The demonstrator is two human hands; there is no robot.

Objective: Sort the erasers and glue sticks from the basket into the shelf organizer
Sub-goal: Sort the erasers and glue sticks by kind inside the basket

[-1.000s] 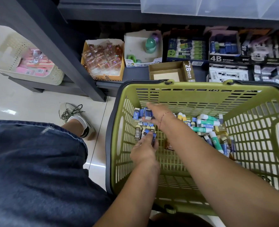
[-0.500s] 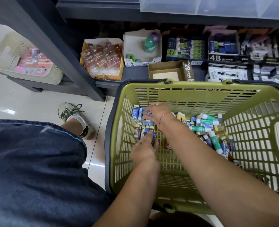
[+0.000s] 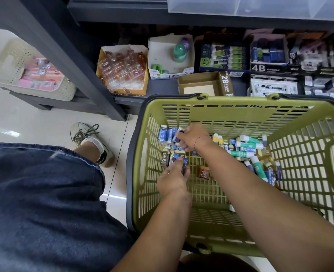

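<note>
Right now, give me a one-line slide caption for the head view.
Inside the green basket, the left hand holds blue erasers while the right hand pinches one more eraser; glue sticks lie alongside.

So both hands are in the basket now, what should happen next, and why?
Probably the right hand lifts the blue eraser it pinches across to the erasers gripped in the left hand; the open 2B box on the shelf shows a bare floor, waiting for them.

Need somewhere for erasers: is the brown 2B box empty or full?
Empty: the brown 2B box shows only its bare cardboard floor.
</note>
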